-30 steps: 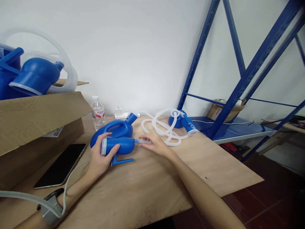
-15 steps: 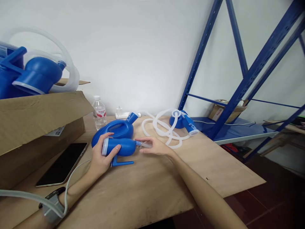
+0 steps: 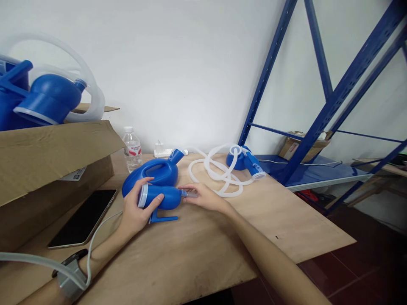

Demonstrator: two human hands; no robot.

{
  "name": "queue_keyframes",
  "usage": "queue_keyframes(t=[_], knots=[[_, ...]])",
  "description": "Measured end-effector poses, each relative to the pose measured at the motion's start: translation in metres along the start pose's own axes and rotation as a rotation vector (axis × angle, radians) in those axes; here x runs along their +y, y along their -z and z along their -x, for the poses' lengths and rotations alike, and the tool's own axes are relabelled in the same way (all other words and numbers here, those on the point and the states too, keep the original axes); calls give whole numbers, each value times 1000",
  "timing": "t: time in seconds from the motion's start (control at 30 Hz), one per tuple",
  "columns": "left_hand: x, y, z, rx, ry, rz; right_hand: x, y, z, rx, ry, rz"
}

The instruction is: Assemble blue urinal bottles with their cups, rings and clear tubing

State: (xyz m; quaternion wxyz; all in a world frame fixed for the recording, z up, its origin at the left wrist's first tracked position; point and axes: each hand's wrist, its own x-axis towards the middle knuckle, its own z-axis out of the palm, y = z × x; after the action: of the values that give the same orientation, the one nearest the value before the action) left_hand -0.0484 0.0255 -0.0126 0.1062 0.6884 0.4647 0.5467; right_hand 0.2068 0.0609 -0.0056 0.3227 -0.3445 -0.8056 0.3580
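Observation:
My left hand [image 3: 137, 207] is wrapped around a blue plastic urinal funnel [image 3: 167, 197] with a white rim, lying sideways over the table. A blue L-shaped handle [image 3: 163, 219] sticks out below it. My right hand [image 3: 205, 196] pinches a clear plastic tube [image 3: 191, 195] at the narrow neck of the funnel. How far the tube is pushed on I cannot tell, and the palm hides its other end. Just behind lies a blue urinal bottle [image 3: 160, 176] with a loop handle and a white-rimmed mouth.
On the left, an open cardboard box [image 3: 57, 152] holds more blue funnels [image 3: 47, 99] and hoses. A phone [image 3: 84, 218], a water bottle [image 3: 132, 150] and a power strip [image 3: 165, 152] are nearby. Coiled white hose [image 3: 219, 169] and another blue urinal [image 3: 244, 161] lie back right, beside blue shelving [image 3: 305, 173].
My right hand has moved slightly left, closer to the funnel, and less of the clear tube shows. My left hand and the funnel have shifted slightly right.

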Motion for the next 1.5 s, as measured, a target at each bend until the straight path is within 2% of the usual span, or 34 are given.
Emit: queue_keyframes(t=[0.17, 0.47, 0.7, 0.93, 1.17, 1.37, 1.5], knots=[[0, -2, 1, 4, 6, -6, -3, -4, 1, -17, 32, 181], [0, -2, 2, 21, -37, -37, 4, -8, 1, 53, 83, 237], [2, -3, 5, 60, -49, -72, -5, -6, 2, 101, 106, 288], [2, -4, 8, 73, -41, -39, -6, -14, 1, 139, 133, 399], [1, -4, 7, 32, 1, -10, -12, -21, 6, 206, 147, 520], [6, -5, 4, 23, 73, 26, 1, -29, -2, 284, 155, 686], [7, -7, 3, 19, 123, 40, 2, -28, -7, 262, 138, 753]])
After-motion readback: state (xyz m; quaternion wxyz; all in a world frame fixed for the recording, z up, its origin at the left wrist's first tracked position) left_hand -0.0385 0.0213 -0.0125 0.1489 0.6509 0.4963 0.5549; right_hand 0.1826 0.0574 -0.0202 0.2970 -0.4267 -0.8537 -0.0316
